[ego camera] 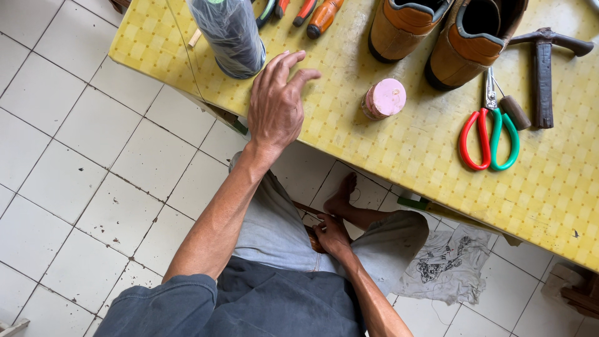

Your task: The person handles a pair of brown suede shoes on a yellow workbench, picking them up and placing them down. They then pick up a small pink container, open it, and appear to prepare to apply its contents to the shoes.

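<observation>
My left hand (275, 103) hovers over the near edge of a yellow checked table (399, 150), fingers spread and empty, just right of a large spool of dark thread (228, 34). A small pink-topped round tin (384, 99) sits to the hand's right. My right hand (331, 234) is down between my knees under the table edge, fingers curled on a small brown object that is mostly hidden.
Two tan and orange shoes (437, 31) stand at the table's back. Scissors with one red and one green handle (490, 131), a dark hammer (543, 68) and orange-handled tools (315, 14) lie nearby. White tiled floor (75, 175) spreads to the left; a printed cloth (446, 265) lies below the table.
</observation>
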